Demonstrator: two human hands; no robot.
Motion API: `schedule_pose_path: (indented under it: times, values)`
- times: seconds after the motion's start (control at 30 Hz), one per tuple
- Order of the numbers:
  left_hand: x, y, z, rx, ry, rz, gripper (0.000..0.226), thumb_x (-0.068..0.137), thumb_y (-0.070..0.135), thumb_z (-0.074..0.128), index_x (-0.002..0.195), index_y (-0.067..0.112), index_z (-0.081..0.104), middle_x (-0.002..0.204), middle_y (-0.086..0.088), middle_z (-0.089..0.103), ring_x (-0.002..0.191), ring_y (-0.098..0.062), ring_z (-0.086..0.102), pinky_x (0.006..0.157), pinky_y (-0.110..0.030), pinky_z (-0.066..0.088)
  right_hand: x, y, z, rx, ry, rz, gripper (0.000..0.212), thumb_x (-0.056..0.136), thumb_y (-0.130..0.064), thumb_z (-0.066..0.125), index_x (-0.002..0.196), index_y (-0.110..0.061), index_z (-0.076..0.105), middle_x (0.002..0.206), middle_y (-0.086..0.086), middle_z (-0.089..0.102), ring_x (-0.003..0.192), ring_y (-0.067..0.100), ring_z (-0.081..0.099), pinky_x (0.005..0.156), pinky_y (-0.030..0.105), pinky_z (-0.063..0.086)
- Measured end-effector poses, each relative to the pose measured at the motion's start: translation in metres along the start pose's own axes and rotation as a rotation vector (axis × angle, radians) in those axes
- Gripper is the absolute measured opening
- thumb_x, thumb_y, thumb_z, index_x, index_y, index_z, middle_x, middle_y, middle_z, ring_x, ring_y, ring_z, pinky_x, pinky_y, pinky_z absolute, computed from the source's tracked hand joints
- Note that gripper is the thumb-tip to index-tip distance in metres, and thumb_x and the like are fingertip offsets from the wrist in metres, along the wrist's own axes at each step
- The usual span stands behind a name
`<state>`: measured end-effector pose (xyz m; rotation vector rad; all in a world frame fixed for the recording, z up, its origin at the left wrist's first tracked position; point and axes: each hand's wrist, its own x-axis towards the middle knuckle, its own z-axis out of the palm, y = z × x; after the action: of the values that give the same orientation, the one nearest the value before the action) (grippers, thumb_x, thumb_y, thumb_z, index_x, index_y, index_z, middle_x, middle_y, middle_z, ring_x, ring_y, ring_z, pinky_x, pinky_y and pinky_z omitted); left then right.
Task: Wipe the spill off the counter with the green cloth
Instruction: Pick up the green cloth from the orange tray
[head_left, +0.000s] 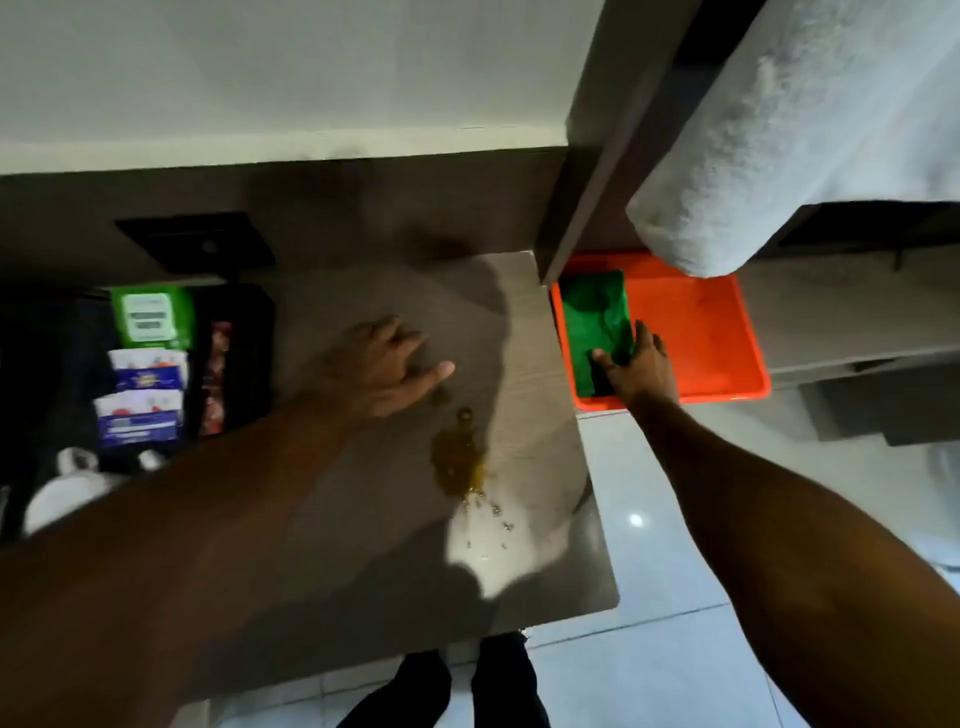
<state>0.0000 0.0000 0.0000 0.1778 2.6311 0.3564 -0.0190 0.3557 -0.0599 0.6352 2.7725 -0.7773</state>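
Observation:
A yellow-brown spill (460, 460) with small droplets below it lies on the grey counter (524, 322). My left hand (384, 364) rests flat on the counter just above and left of the spill, fingers spread, holding nothing. The green cloth (595, 322) lies folded in the left part of an orange tray (701, 332) beside the counter's right edge. My right hand (636, 364) is on the near end of the cloth, thumb and fingers pinching its edge.
A black tray (244, 332) with packets and sachets stands on the counter's left. A dark square plate (197, 241) lies behind it. A grey towel (779, 130) hangs over a shelf post at the upper right. White floor tiles show below.

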Motion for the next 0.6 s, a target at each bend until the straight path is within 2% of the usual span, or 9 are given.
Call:
schedule_pose_path:
  times: [0.1,0.17,0.27,0.3,0.37,0.43,0.53,0.6]
  values:
    - [0.003,-0.004,0.004,0.043,0.018,-0.040,0.091,0.084,0.088,0.019,0.156,0.035,0.033,0.171,-0.003,0.020,0.153,-0.032,0.024,0.122,-0.047,0.020,0.023,-0.006,-0.002,0.026,-0.011,0.088,0.097,0.085,-0.049,0.077,0.158,-0.008,0.028,0.149,0.024,0.049,0.136,0.043,0.047,0.112,0.049,0.041]
    - [0.004,-0.006,0.007,0.067,0.001,-0.057,0.078,0.093,0.080,0.027,0.158,0.037,0.029,0.172,0.000,0.016,0.154,-0.030,0.021,0.122,-0.046,0.020,0.037,-0.013,0.001,0.058,-0.014,0.142,0.091,0.079,-0.050,0.082,0.148,-0.007,0.042,0.140,0.022,0.057,0.129,0.041,0.053,0.104,0.049,0.047]
    - [0.003,-0.005,0.006,0.101,-0.008,-0.051,0.072,0.096,0.073,0.031,0.158,0.038,0.025,0.173,0.004,0.013,0.155,-0.027,0.017,0.124,-0.050,0.023,0.055,-0.024,0.007,0.165,-0.060,0.208,0.071,0.071,-0.045,0.090,0.123,-0.005,0.063,0.123,0.019,0.070,0.106,0.032,0.067,0.081,0.039,0.053]
    - [0.002,-0.006,0.007,0.111,-0.005,-0.056,0.072,0.095,0.073,0.031,0.158,0.039,0.023,0.173,0.006,0.011,0.156,-0.026,0.016,0.122,-0.053,0.025,0.060,-0.028,0.009,0.188,-0.090,0.229,0.068,0.070,-0.042,0.091,0.120,-0.004,0.067,0.120,0.019,0.071,0.101,0.031,0.069,0.077,0.038,0.054]
    - [0.000,-0.007,0.007,0.122,-0.018,-0.063,0.072,0.094,0.074,0.030,0.158,0.043,0.020,0.173,0.010,0.008,0.156,-0.023,0.013,0.122,-0.054,0.025,0.067,-0.033,0.008,0.248,-0.132,0.257,0.065,0.068,-0.035,0.092,0.119,-0.002,0.069,0.118,0.020,0.072,0.101,0.033,0.071,0.083,0.042,0.059]
    - [-0.002,-0.009,0.004,0.116,-0.040,-0.050,0.073,0.093,0.074,0.030,0.159,0.044,0.018,0.173,0.011,0.005,0.157,-0.022,0.011,0.121,-0.052,0.022,0.062,-0.041,0.002,0.292,-0.119,0.223,0.057,0.072,-0.027,0.088,0.120,-0.002,0.070,0.117,0.020,0.073,0.103,0.035,0.071,0.089,0.047,0.060]
    - [-0.025,-0.023,0.008,0.136,-0.024,0.007,0.074,0.095,0.071,0.030,0.160,0.038,0.017,0.174,0.007,0.004,0.158,-0.023,0.010,0.121,-0.052,0.024,0.030,-0.060,-0.009,0.370,0.011,0.062,0.041,0.083,-0.006,0.067,0.123,-0.002,0.066,0.118,0.024,0.071,0.105,0.040,0.069,0.085,0.040,0.056]
    - [-0.056,-0.035,0.026,0.132,0.058,0.008,0.075,0.094,0.066,0.027,0.160,0.032,0.019,0.174,0.001,0.006,0.158,-0.026,0.008,0.121,-0.055,0.024,-0.003,-0.072,-0.008,0.299,0.095,-0.064,0.048,0.086,-0.003,0.062,0.134,-0.001,0.055,0.118,0.030,0.069,0.104,0.047,0.066,0.084,0.046,0.054]
